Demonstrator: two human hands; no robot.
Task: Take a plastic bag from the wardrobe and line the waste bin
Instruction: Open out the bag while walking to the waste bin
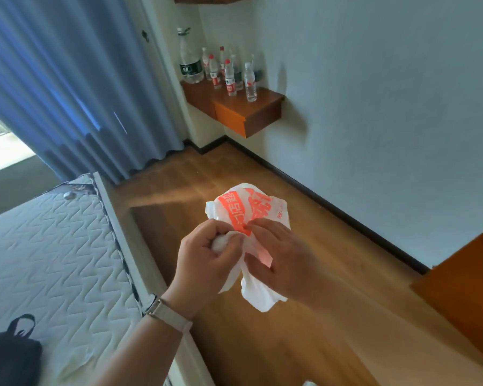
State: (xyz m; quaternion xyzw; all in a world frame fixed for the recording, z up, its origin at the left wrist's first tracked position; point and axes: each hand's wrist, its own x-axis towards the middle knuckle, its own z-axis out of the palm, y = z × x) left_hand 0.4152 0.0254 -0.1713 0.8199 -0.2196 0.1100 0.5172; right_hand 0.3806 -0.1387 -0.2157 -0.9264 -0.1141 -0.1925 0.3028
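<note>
- My left hand was curled into a fist round a bunched white wad of the plastic bag — fingers closed tight on it.
- My right hand pinched the same bag just beside the left, thumb and fingertips on the film near its orange print.
- The bag — white with orange lettering — was crumpled between both hands, held in the air over the wooden floor; its loose end hung below my right hand.
- The mattress lay to my left, a black bag on its near corner.
- Water bottles stood on the wall shelf in the far corner, beside the blue curtain.
</note>
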